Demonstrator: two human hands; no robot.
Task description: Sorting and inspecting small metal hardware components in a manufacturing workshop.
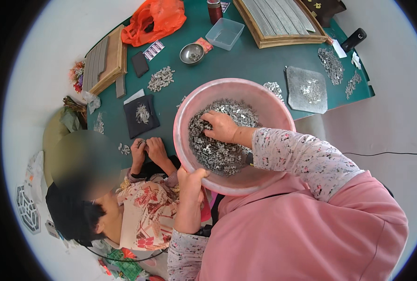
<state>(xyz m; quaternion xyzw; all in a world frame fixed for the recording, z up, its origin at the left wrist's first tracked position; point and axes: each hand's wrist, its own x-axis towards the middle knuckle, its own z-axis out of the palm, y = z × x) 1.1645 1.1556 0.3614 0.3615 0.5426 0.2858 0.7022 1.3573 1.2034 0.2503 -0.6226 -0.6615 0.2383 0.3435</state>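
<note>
Head view: I see my left hand point(193, 177) in a clenched grip on the pink basin point(264, 100) rim at centre frame; my right hand point(221, 126) digs, fingers curled, into the grey metal bits point(213, 152). The heap looks largely unsorted.

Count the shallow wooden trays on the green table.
2: one wooden tray at the table's left edge, one wooden tray at the far edge. Others may lie outside the view.

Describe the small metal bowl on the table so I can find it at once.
Start at the green table and go to its far side, beyond the pink basin. The small metal bowl sits between the orange plastic bag and the clear plastic box. It is the only round, shiny steel dish there.
</note>
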